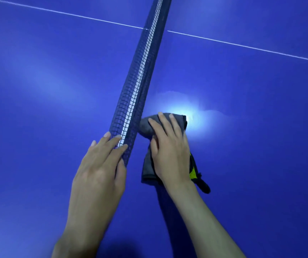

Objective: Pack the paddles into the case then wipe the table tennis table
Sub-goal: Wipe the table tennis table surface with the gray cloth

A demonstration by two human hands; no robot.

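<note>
Fingers of the right hand [170, 151] lie straight and press a grey cloth [147, 125] on the blue table [251, 127], just beside the net [136, 90]. The left hand [101, 164] rests flat against the net. Wiping seems underway; paddles and case are not visible.

No readable text, labels, brands or numbers anywhere.

I see two bare forearms that come up from the bottom edge, with no sleeve on either one. The left hand [101, 164] and the right hand [170, 153] wear no glove, ring or watch. The fingernails are short and without any polish.
</note>
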